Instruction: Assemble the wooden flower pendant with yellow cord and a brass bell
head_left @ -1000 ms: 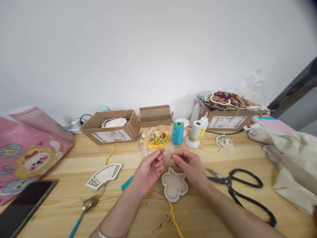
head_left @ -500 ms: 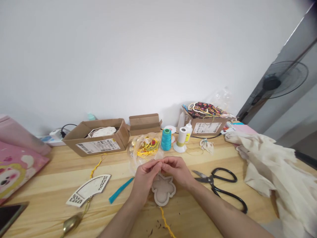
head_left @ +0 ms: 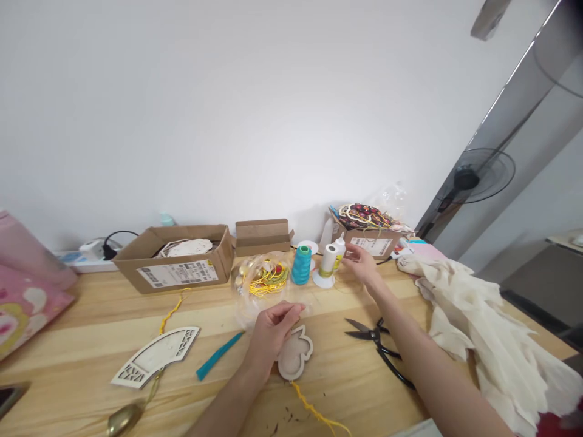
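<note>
My left hand (head_left: 279, 332) is closed in a pinch above a flower-shaped wooden piece (head_left: 294, 356); what its fingertips hold is too small to make out. A braided yellow cord (head_left: 312, 408) trails from the piece's lower edge. My right hand (head_left: 362, 263) is stretched out at the back, fingers apart, beside a white glue bottle (head_left: 339, 247) with a yellow label; whether it touches the bottle I cannot tell. Just left of the bottle stand a white thread spool (head_left: 328, 258) and a teal thread cone (head_left: 302, 266).
Black-handled scissors (head_left: 374, 335) lie open beneath my right forearm. On the left are a teal tassel (head_left: 219, 356), a fan-shaped wooden piece (head_left: 157, 355) and a brass bell (head_left: 124, 419). Cardboard boxes (head_left: 177, 274) line the wall; cream cloth (head_left: 483, 328) covers the right side.
My right hand has left my left hand and moved back and right to the glue bottle. My left hand stays pinched above the wooden piece. The view has shifted right.
</note>
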The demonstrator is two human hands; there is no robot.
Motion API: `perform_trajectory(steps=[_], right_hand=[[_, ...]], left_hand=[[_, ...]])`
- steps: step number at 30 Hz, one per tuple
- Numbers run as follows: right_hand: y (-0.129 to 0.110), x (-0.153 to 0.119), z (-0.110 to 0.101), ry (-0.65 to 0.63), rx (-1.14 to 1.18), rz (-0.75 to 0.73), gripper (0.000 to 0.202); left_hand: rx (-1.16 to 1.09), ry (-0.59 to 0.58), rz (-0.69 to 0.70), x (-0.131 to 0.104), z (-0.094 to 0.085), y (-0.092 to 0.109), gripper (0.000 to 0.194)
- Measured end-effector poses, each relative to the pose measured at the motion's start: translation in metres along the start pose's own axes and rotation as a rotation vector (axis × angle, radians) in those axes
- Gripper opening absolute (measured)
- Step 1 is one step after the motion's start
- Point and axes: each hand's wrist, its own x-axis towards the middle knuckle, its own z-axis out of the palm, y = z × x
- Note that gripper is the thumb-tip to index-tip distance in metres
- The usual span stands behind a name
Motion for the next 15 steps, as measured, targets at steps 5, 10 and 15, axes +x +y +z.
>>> perform_trajectory(steps=[5, 10, 15], right_hand=[[0.008, 0.010, 0.014, -0.210, -0.071, -0.077, 0.027], [0.003, -0.003, 0.003, -0.080, -0.109, -0.178, 0.038], [-0.029, -0.032, -0.023, 0.095, 0.062, -0.318, 0.043]], left_hand=[[0.031, -0.037, -0.033, -0.005, 0.001, 0.006, 0.040], [-0.051, -0.045, -0.031, 0.002, -0.005, -0.007, 0.042], [-0.349, -0.042, -0.055, 0.006, -0.006, -0.013, 0.035]])
